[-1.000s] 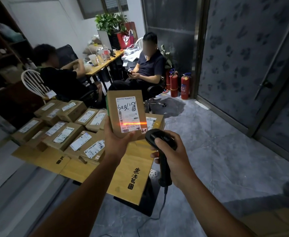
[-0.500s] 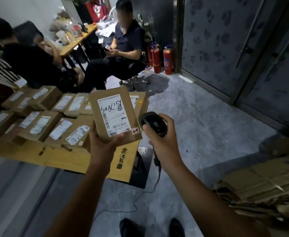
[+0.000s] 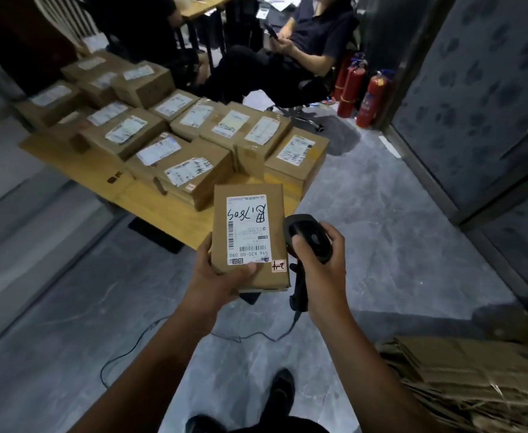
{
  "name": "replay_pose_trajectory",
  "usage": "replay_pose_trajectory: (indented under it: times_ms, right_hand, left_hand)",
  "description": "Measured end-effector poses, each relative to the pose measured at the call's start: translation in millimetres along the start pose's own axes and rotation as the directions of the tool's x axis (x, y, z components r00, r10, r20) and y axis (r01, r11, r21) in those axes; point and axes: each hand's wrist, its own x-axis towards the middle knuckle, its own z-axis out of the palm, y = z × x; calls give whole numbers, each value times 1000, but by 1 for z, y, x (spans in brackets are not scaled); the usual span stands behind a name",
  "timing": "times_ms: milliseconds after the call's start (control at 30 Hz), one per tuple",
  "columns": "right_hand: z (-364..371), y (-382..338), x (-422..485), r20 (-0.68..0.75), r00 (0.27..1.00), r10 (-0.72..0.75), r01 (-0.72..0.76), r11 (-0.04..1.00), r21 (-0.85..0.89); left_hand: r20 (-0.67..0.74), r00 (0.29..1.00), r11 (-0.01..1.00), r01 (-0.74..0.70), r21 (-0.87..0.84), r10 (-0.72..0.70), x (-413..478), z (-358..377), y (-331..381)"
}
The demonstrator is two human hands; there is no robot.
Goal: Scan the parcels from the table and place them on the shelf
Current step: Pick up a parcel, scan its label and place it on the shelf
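Note:
My left hand [image 3: 217, 278] grips a small brown cardboard parcel [image 3: 250, 207] from below, its white label with handwritten marks facing up. Just to its right, my right hand [image 3: 322, 264] holds a black barcode scanner [image 3: 308, 235] by its handle, with the scanner head beside the parcel's right edge. No scan beam shows on the label. Several more labelled brown parcels [image 3: 193, 170] lie packed together on a low wooden table [image 3: 175, 214] beyond my hands. No shelf is in view.
The scanner's cable [image 3: 162, 332] trails across the grey floor. Flattened cardboard [image 3: 475, 379] is piled at the lower right. Two seated people [image 3: 303, 48] sit behind the table, with red fire extinguishers [image 3: 372, 98] beside a dark wall on the right. My shoes [image 3: 281, 389] show below.
The orange scan beam on the label has gone. My view has tilted down, and both hands with the parcel and scanner now sit lower and nearer to me.

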Motion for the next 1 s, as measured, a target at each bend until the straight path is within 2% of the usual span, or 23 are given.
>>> replay_pose_trajectory:
  times_ms: [100,267,400,500,600,667,833,1000]
  right_hand:
    - [45,-3,-17,114,993,-27,34,998,-55]
    - [143,-5,-59,342,937,-67,111,988,-110]
    - [224,-9,-98,463,876,-135,189,979,-72]
    - [277,-17,-125,536,816,-216,279,959,-39]
    - [325,-25,-151,594,756,-275,347,938,-7]
    - [351,-27,-165,612,726,-314,387,922,14]
    - [405,-24,-179,651,680,-337,385,920,74]
    - [456,-9,-168,667,672,-322,360,929,86]
  left_hand:
    - [-63,997,999,42,-33,-44,-11,-47,12]
    - [-247,958,974,-181,-135,144,-39,-149,22]
    - [-428,853,919,-377,-113,298,-68,-219,43]
    - [-534,730,877,-477,50,427,-91,-265,64]
    - [-601,594,830,-502,243,535,-108,-307,75]
    - [-622,535,805,-513,299,572,-115,-332,82]
    - [-643,486,794,-487,363,592,-114,-382,99]
    - [-724,446,828,-463,316,526,-93,-416,101]
